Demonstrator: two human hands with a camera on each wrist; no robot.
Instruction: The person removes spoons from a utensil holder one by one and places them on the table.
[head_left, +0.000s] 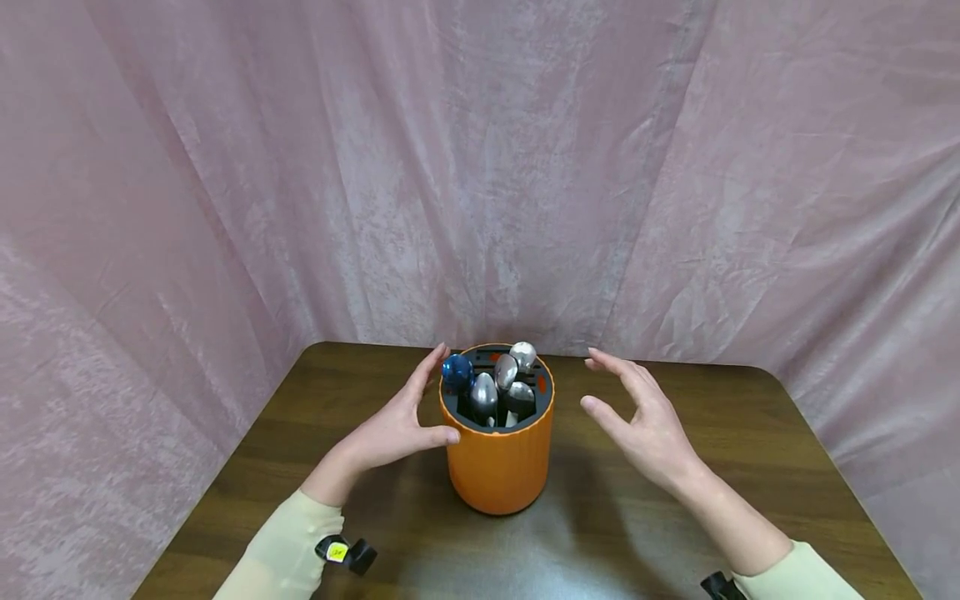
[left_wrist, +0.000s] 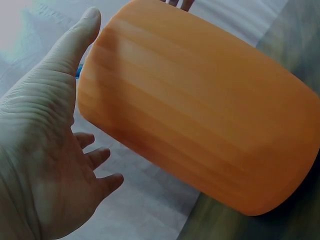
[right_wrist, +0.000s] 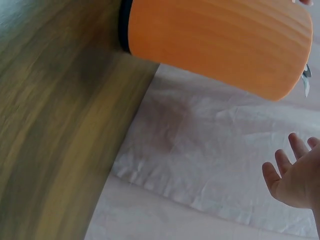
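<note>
An orange utensil holder (head_left: 499, 468) with a dark slotted insert stands upright on the table. Several silver spoons (head_left: 483, 395) rise from it, bowls up, with a shiny blue utensil (head_left: 457, 373) at its left side. My left hand (head_left: 396, 427) is spread beside the rim, thumb in front and fingers toward the back; whether it touches the holder I cannot tell. To the right, my right hand (head_left: 651, 427) hangs in the air apart from the holder, fingers extended and palm toward it. In the right wrist view that right hand (right_wrist: 297, 182) holds nothing.
A brown wood-grain table (head_left: 300, 417) lies beneath, its far edge just behind the holder. Pinkish curtains (head_left: 540, 167) hang behind and on both sides. A dark wrist camera (head_left: 352, 552) is strapped at the left sleeve.
</note>
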